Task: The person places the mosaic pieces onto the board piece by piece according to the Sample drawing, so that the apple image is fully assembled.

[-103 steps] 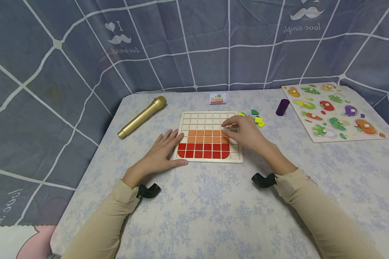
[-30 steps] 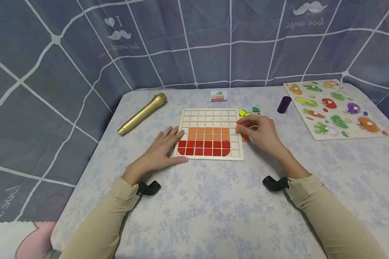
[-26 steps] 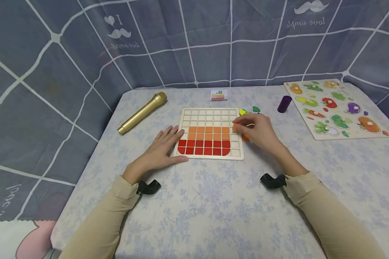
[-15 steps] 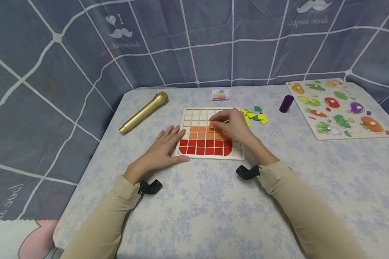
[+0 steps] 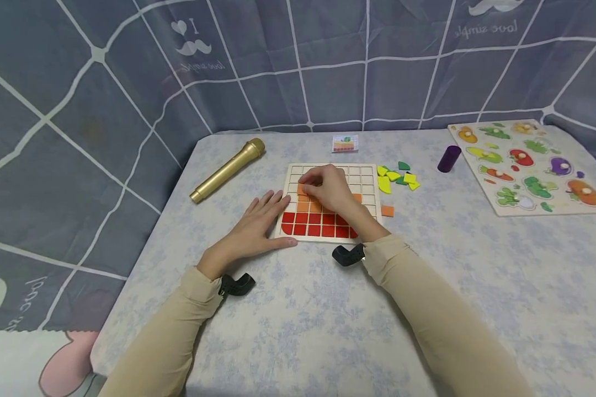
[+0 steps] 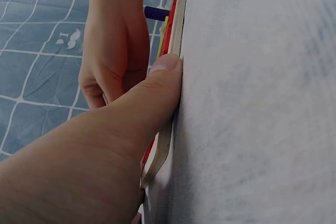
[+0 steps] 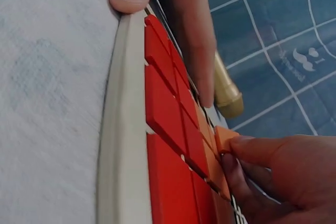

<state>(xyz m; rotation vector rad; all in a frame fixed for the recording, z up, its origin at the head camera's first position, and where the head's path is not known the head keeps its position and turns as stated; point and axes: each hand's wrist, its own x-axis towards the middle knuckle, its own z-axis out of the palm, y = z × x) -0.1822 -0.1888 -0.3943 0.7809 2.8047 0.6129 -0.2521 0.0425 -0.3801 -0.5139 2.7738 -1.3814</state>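
Note:
A wooden grid board (image 5: 370,187) lies on the table, with red tiles (image 5: 315,224) in its two front rows and orange tiles (image 5: 302,207) behind them. My right hand (image 5: 331,190) pinches an orange square tile (image 7: 224,139) between thumb and fingers, low over the grid at the left of the row behind the orange ones. That hand hides part of the grid. Fingers spread, my left hand (image 5: 250,229) rests along the board's left edge; its thumb (image 6: 168,66) presses at the front left corner.
Right of the board lie a loose orange tile (image 5: 387,211) and a pile of yellow tiles (image 5: 384,184) and green pieces (image 5: 404,165). Behind are a small pattern card (image 5: 345,144), a gold microphone (image 5: 228,170), a purple cylinder (image 5: 449,159) and a vegetable puzzle board (image 5: 506,190).
My right hand has carried the orange tile leftward from the board's right edge to the left part of the grid. The left hand stays on the board's left edge.

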